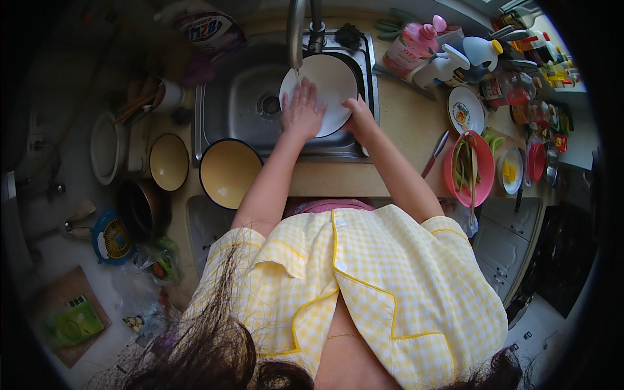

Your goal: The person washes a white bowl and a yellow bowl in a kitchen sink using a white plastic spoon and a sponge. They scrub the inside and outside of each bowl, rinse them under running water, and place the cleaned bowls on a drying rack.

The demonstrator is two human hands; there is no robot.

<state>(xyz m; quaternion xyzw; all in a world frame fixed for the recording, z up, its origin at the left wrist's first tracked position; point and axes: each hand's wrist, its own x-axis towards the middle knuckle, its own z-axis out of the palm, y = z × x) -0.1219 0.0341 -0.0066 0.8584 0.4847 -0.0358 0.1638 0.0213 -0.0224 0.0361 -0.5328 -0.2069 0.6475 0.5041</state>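
A round white plate with a dark rim is held tilted over the right part of the stainless steel sink. My right hand grips its lower right edge, thumb on the upper face and the other fingers mostly hidden behind. Spread flat, my left hand lies against the plate's face, fingers apart. Water runs from the metal faucet onto the plate near my left fingertips. The sink drain shows to the left of the plate.
Left of the sink are a cream enamel basin and a smaller bowl. At right lie a knife and a pink bowl of green beans. Bottles, including a pink pump bottle, crowd the back right. A dark scrubber sits behind the sink.
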